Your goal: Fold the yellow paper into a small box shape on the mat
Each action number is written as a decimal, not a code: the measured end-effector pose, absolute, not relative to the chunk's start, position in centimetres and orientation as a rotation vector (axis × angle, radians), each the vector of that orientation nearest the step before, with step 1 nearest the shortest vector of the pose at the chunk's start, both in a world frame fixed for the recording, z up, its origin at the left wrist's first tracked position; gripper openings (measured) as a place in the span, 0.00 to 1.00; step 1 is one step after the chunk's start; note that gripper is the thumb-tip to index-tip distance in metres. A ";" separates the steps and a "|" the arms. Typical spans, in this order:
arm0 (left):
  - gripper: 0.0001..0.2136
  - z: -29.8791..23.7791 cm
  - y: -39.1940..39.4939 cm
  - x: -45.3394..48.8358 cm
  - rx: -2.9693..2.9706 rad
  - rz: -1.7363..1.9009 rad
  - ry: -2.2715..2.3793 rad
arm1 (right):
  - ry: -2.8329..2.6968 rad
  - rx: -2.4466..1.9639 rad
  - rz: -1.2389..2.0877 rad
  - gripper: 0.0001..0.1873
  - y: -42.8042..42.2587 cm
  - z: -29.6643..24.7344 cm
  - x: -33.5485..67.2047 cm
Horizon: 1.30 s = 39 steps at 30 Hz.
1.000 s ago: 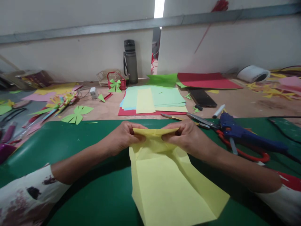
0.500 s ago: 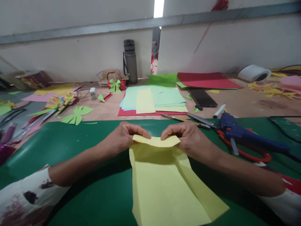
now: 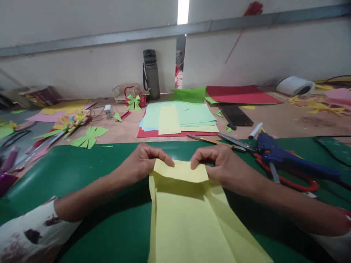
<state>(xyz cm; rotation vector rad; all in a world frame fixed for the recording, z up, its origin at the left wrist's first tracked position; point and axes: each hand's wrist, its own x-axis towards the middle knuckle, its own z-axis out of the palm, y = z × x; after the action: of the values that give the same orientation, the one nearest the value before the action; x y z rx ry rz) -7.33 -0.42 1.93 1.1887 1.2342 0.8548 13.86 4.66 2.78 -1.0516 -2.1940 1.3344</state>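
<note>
A pale yellow sheet of paper lies on the green mat in front of me, its far edge folded back toward me as a narrow flap. My left hand pinches the flap's left end, fingers curled closed on the paper. My right hand pinches the flap's right end in the same way. Both forearms rest low over the mat.
Scissors with red handles and a blue glue gun lie just right of my right hand. Behind the mat sit a stack of coloured paper, a white marker, a grey bottle, green paper cut-outs and paper scraps at the left.
The folded strip at the far edge has come over toward me and flattened onto the sheet. Both hands lowered slightly with it and still pinch its ends.
</note>
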 end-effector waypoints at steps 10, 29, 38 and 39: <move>0.06 2.5 -0.8 -7.0 1.436 0.820 1.295 | -2.514 -1.055 1.375 0.14 5.4 4.4 14.0; 0.12 2.9 -1.2 -6.1 1.470 0.726 1.341 | -2.414 -0.947 1.276 0.05 5.6 3.1 11.9; 0.10 3.6 -1.2 -6.4 1.419 0.668 1.358 | -2.626 -0.866 0.874 0.09 5.3 4.0 11.9; 0.10 3.6 -1.2 -6.4 1.418 0.659 1.359 | -2.655 -0.848 0.825 0.09 5.2 3.9 11.9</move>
<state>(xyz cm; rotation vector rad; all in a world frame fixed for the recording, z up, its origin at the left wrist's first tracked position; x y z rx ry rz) -6.38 -1.21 3.62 1.4180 1.3586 0.6586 11.88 5.25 3.90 -0.8480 -2.6554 0.8254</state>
